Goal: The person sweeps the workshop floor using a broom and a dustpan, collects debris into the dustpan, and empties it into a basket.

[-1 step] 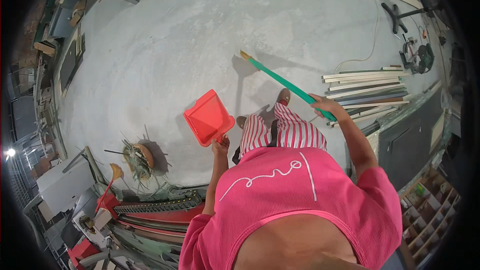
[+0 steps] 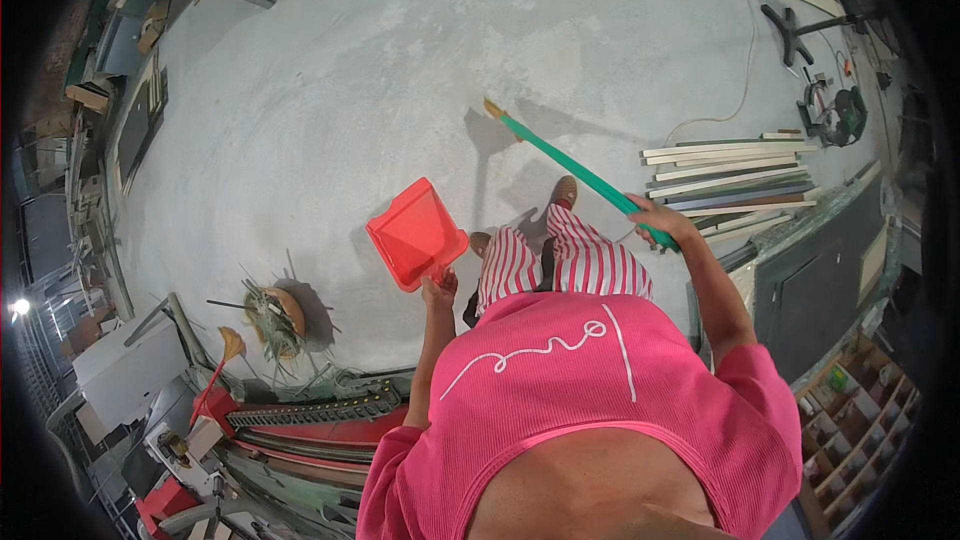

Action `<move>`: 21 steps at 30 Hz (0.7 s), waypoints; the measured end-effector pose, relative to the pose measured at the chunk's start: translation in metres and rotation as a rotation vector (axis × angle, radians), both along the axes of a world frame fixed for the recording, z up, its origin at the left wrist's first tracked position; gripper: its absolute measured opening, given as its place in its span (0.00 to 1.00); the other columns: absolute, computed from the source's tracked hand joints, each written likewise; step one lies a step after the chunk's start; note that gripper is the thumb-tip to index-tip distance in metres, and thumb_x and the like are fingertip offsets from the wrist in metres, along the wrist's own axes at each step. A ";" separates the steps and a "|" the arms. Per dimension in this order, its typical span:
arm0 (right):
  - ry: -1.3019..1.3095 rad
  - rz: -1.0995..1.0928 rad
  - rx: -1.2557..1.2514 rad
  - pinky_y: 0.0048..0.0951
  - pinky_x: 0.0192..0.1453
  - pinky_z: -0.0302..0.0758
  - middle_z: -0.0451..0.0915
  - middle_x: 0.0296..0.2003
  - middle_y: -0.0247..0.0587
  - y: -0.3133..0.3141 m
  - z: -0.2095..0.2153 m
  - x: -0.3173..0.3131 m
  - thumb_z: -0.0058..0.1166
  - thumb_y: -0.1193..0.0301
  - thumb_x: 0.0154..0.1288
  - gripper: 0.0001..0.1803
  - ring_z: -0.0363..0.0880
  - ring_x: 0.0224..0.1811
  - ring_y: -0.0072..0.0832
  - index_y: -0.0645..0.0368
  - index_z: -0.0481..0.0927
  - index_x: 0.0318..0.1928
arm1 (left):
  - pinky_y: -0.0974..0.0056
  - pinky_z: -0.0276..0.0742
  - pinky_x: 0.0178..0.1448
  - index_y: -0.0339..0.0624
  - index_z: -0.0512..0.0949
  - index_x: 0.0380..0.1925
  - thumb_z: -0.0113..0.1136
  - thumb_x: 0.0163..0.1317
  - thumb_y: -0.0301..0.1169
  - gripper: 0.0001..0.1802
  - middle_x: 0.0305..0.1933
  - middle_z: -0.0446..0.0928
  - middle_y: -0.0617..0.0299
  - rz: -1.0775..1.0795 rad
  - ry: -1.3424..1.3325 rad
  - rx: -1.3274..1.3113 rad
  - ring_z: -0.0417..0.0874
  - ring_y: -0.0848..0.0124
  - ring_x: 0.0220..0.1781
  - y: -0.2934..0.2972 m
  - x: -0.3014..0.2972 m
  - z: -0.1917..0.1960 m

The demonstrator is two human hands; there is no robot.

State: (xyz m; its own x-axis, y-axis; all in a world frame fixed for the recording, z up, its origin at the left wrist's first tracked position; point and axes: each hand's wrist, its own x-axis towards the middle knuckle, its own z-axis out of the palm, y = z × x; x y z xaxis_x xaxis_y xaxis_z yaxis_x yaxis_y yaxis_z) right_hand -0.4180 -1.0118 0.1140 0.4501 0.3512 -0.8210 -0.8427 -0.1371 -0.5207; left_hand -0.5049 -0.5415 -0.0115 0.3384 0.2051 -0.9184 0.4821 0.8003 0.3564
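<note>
Over the grey floor (image 2: 330, 130), the left grip (image 2: 440, 287) is closed around a red dustpan (image 2: 412, 233) by its handle; the right grip (image 2: 660, 218) clasps a green-handled broom (image 2: 580, 168), slanting forward and left, beside stacked pale strips (image 2: 735, 154).

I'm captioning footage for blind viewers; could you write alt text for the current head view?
Left hand holding a red dustpan and right hand holding a green-handled broom, seen from above against a grey floor. Below are a pink top and striped trousers; wood strips lie at right, a round container of thin scraps at left.
</note>
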 end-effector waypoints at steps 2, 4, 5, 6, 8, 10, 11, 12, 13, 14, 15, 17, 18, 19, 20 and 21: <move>0.080 -0.161 -0.081 0.18 0.13 0.60 0.62 0.15 0.31 -0.037 0.009 -0.038 0.44 0.68 0.49 0.29 0.60 0.12 0.17 0.48 0.52 0.54 | 0.67 0.71 0.29 0.37 0.69 0.24 0.30 0.50 0.41 0.21 0.20 0.72 0.59 -0.120 -0.079 -0.025 0.74 0.68 0.24 -0.016 0.015 -0.005; 0.105 -0.279 -0.103 0.18 0.13 0.60 0.62 0.15 0.32 -0.061 0.010 -0.066 0.45 0.69 0.49 0.30 0.60 0.12 0.17 0.48 0.52 0.54 | 0.68 0.71 0.30 0.36 0.69 0.25 0.31 0.50 0.42 0.21 0.21 0.72 0.58 -0.133 -0.038 -0.059 0.74 0.68 0.24 -0.026 0.026 -0.015; 0.125 -0.392 -0.127 0.17 0.13 0.61 0.62 0.16 0.32 -0.074 0.004 -0.076 0.45 0.69 0.49 0.30 0.60 0.12 0.17 0.47 0.51 0.54 | 0.68 0.71 0.30 0.36 0.69 0.26 0.32 0.50 0.43 0.21 0.22 0.72 0.58 -0.142 0.000 -0.093 0.74 0.68 0.24 -0.036 0.032 -0.017; 0.130 -0.461 -0.112 0.19 0.13 0.61 0.62 0.15 0.33 -0.083 -0.006 -0.081 0.44 0.70 0.49 0.26 0.61 0.12 0.19 0.48 0.55 0.52 | 0.68 0.71 0.30 0.36 0.69 0.26 0.32 0.50 0.43 0.21 0.22 0.72 0.58 -0.155 0.000 -0.092 0.74 0.68 0.24 -0.045 0.038 -0.019; 0.088 -0.512 -0.140 0.20 0.12 0.61 0.62 0.14 0.33 -0.100 -0.030 -0.079 0.44 0.71 0.49 0.23 0.61 0.11 0.20 0.51 0.57 0.48 | 0.67 0.71 0.30 0.35 0.67 0.30 0.34 0.49 0.42 0.21 0.26 0.72 0.57 -0.015 0.184 -0.146 0.73 0.68 0.27 -0.064 0.054 -0.016; 0.029 -0.632 -0.150 0.21 0.11 0.61 0.63 0.12 0.34 -0.115 -0.064 -0.063 0.44 0.72 0.48 0.16 0.62 0.09 0.22 0.55 0.60 0.40 | 0.67 0.70 0.31 0.33 0.66 0.32 0.35 0.48 0.42 0.22 0.30 0.72 0.56 -0.064 0.137 -0.120 0.74 0.68 0.28 -0.080 0.065 -0.007; 0.010 -0.725 -0.137 0.22 0.10 0.61 0.62 0.11 0.35 -0.126 -0.084 -0.051 0.44 0.72 0.48 0.12 0.62 0.09 0.23 0.57 0.62 0.35 | 0.66 0.70 0.32 0.30 0.64 0.35 0.37 0.48 0.41 0.23 0.33 0.71 0.55 -0.099 0.091 -0.105 0.74 0.68 0.29 -0.091 0.071 -0.002; -0.078 -0.703 0.024 0.23 0.09 0.61 0.62 0.11 0.35 -0.139 -0.108 -0.044 0.44 0.73 0.47 0.11 0.62 0.08 0.23 0.58 0.62 0.33 | 0.66 0.70 0.32 0.30 0.64 0.35 0.37 0.48 0.41 0.23 0.33 0.71 0.55 -0.122 0.087 -0.100 0.74 0.68 0.29 -0.100 0.078 0.004; -0.166 -0.672 0.186 0.23 0.08 0.60 0.62 0.10 0.34 -0.149 -0.127 -0.037 0.44 0.73 0.46 0.09 0.62 0.08 0.24 0.58 0.63 0.31 | 0.66 0.69 0.34 0.31 0.64 0.36 0.39 0.48 0.41 0.22 0.34 0.71 0.55 -0.148 0.078 -0.126 0.73 0.69 0.32 -0.106 0.083 0.010; -0.019 -0.731 0.095 0.22 0.09 0.60 0.61 0.10 0.34 -0.142 -0.130 -0.019 0.44 0.74 0.46 0.11 0.61 0.09 0.22 0.55 0.61 0.33 | 0.66 0.69 0.37 0.31 0.64 0.37 0.41 0.48 0.40 0.22 0.36 0.70 0.55 -0.169 0.068 -0.146 0.73 0.69 0.35 -0.108 0.089 0.014; 0.130 -0.781 0.003 0.21 0.10 0.61 0.61 0.11 0.33 -0.124 -0.127 0.004 0.44 0.75 0.47 0.14 0.61 0.09 0.20 0.52 0.59 0.35 | 0.66 0.69 0.37 0.31 0.64 0.37 0.41 0.48 0.40 0.22 0.36 0.70 0.55 -0.177 0.063 -0.135 0.73 0.69 0.35 -0.108 0.093 0.018; 0.225 -0.649 -0.012 0.20 0.10 0.60 0.60 0.11 0.31 -0.098 -0.137 0.022 0.45 0.75 0.47 0.14 0.60 0.10 0.19 0.50 0.58 0.35 | 0.65 0.67 0.41 0.33 0.62 0.39 0.43 0.47 0.38 0.21 0.37 0.69 0.54 -0.252 -0.038 -0.109 0.71 0.68 0.38 -0.118 0.095 0.027; 0.216 -0.654 0.032 0.18 0.10 0.60 0.60 0.12 0.31 -0.083 -0.132 0.029 0.44 0.75 0.48 0.16 0.60 0.11 0.18 0.49 0.57 0.37 | 0.65 0.67 0.41 0.33 0.62 0.39 0.43 0.47 0.38 0.21 0.37 0.69 0.54 -0.252 -0.035 -0.104 0.71 0.68 0.38 -0.121 0.094 0.031; 0.209 -0.664 0.072 0.17 0.10 0.59 0.60 0.12 0.31 -0.072 -0.123 0.034 0.44 0.75 0.48 0.18 0.59 0.11 0.17 0.48 0.56 0.40 | 0.65 0.67 0.41 0.34 0.62 0.39 0.43 0.47 0.38 0.21 0.38 0.68 0.54 -0.216 -0.029 -0.111 0.71 0.68 0.38 -0.125 0.094 0.033; 0.213 -0.670 0.073 0.17 0.10 0.59 0.60 0.12 0.31 -0.068 -0.112 0.041 0.44 0.75 0.48 0.18 0.59 0.11 0.17 0.48 0.56 0.40 | 0.64 0.67 0.41 0.35 0.62 0.40 0.43 0.47 0.37 0.21 0.39 0.68 0.54 -0.181 -0.025 -0.118 0.72 0.67 0.38 -0.129 0.095 0.036; 0.254 -0.679 0.201 0.16 0.10 0.59 0.60 0.13 0.30 -0.066 -0.099 0.051 0.44 0.74 0.49 0.20 0.59 0.11 0.15 0.46 0.54 0.42 | 0.64 0.67 0.41 0.35 0.62 0.40 0.43 0.47 0.37 0.21 0.39 0.68 0.54 -0.184 -0.024 -0.116 0.72 0.67 0.38 -0.132 0.098 0.036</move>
State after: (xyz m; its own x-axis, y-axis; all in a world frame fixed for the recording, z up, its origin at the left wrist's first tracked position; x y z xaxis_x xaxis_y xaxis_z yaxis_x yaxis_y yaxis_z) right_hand -0.3668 -1.0774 0.0146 0.4263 0.2181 -0.8779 -0.8055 0.5331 -0.2588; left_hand -0.4065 -0.6735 0.0244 0.3822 0.0315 -0.9235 0.6165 0.7358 0.2802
